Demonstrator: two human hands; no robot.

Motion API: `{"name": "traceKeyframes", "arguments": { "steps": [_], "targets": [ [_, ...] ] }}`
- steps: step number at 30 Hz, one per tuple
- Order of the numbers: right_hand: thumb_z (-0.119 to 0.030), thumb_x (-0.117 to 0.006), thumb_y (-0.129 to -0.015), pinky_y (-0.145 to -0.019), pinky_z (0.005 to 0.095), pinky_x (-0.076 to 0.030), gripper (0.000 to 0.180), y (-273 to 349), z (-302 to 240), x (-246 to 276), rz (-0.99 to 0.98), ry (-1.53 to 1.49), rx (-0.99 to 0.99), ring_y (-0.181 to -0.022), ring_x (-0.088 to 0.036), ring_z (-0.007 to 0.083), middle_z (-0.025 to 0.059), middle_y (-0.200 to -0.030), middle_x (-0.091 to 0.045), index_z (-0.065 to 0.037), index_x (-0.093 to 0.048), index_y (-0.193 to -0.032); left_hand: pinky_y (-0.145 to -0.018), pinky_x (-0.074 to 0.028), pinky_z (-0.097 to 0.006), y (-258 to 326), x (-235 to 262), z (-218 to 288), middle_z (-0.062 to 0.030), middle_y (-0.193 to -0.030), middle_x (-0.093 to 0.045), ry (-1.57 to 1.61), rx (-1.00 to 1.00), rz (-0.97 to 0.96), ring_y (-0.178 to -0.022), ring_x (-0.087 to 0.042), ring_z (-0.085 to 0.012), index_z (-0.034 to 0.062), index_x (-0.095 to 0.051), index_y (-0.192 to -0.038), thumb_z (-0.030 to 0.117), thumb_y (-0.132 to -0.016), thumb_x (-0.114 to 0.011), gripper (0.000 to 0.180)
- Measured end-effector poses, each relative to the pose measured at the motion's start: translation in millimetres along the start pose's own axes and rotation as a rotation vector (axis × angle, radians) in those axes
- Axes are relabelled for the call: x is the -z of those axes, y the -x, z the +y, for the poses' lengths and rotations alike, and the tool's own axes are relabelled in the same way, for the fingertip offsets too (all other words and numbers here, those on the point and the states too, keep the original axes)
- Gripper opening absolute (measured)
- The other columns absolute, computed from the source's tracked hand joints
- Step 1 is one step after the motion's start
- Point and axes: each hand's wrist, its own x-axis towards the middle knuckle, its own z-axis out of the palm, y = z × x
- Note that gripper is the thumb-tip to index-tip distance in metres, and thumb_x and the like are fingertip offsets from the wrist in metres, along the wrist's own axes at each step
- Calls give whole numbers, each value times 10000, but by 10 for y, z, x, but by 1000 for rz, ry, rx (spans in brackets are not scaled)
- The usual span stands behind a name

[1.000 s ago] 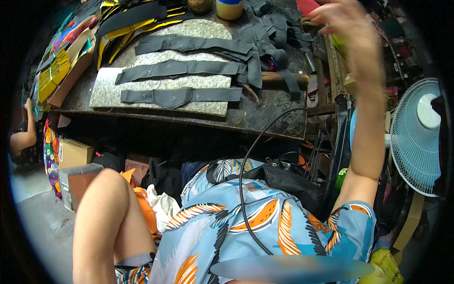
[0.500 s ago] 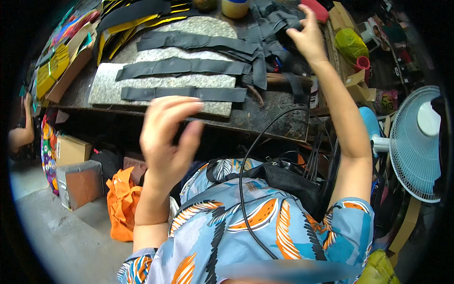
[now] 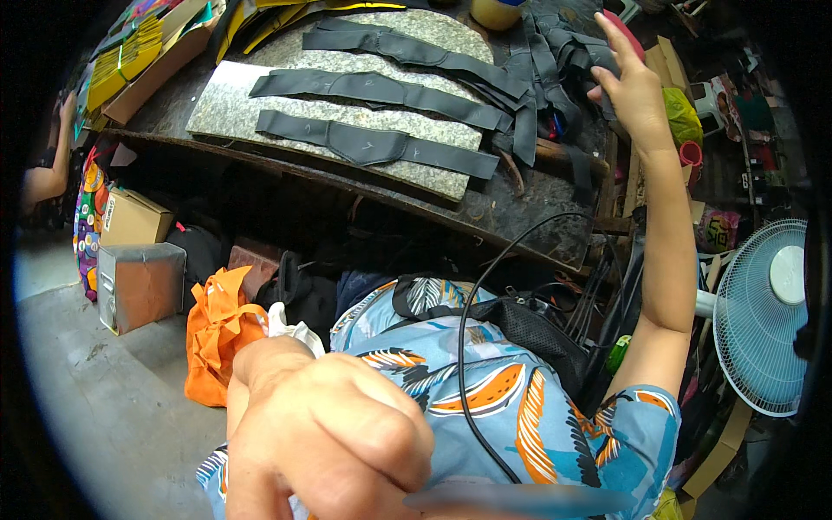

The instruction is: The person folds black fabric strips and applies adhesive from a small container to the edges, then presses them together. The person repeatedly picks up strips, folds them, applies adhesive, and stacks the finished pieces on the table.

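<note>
My left hand (image 3: 338, 425) is raised close in front of my shirt, large in view, its fingers curled. Whatever it may hold is hidden. A blurred blue-grey bar (image 3: 520, 501) crosses the lower edge beside it. At the far right of the workbench, my right hand (image 3: 637, 100) has its fingers apart, next to a tangled pile of black straps (image 3: 550, 65). On a speckled grey stone slab (image 3: 225, 100) lie black bands with wider, padded-looking middles: a near one (image 3: 368, 143), a middle one (image 3: 373, 89) and a far one (image 3: 407, 48), with more strap ends overlapping at their right.
The dark workbench (image 3: 546, 230) has boxed yellow pieces (image 3: 130, 61) at left and a jar (image 3: 497, 12) at the back. A black cable (image 3: 465, 347) hangs before me. A fan (image 3: 763, 316) stands at right; an orange bag (image 3: 217, 334) and metal tin (image 3: 143, 282) sit at left.
My left hand has come back from the slab's near edge toward me, and its fingers have curled. The view has shifted, while my right hand stays by the strap pile.
</note>
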Motion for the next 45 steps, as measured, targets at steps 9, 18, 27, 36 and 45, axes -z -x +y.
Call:
{"name": "traceKeyframes", "arguments": {
  "steps": [9,18,27,36,45],
  "targets": [
    [54,-537,-897,-518,213,-511,576,15,-707,165,-3,-699,217,-594,-595,97,65,-977,-625,-83,-410,-1442,-660,-487,-360,193,259,-265,-113,-897,-618,-15,121,-213,-776,-577,-245,77,-656,-936,605,-924,-507,548],
    [-15,-554,-966,-481,191,-532,459,588,-1142,-428,-795,-995,143,-647,-656,95,162,-995,-669,-30,-397,-1396,-829,-571,-401,659,1060,-927,-180,-1136,-594,4,318,1050,-999,-636,-254,7,-382,-1389,416,-968,-592,624],
    [-28,-582,-928,-462,250,-466,320,519,-887,-1013,-856,-465,-10,-524,-577,103,91,-712,-650,-23,-472,-1228,-954,-493,-459,990,1611,-345,-192,-1214,-577,-142,213,1291,-1078,-593,-282,1,-456,-1340,89,-946,-448,404],
    [-34,-627,-896,-468,277,-416,259,571,-834,-1104,-733,-290,160,-527,-517,94,74,-700,-619,-54,-459,-1093,-860,-480,-405,876,1066,-843,-64,-994,-675,-1691,395,103,-959,-616,-274,84,-691,-930,128,-766,-751,181],
    [-148,-686,-870,-664,388,-508,244,696,-517,-380,-459,174,243,-736,-668,288,103,-764,-654,-84,-550,-1062,-844,-435,-377,864,1137,-960,-27,-928,-668,-1659,416,183,-913,-600,-245,90,-694,-873,112,-755,-758,136]
  ]
}}
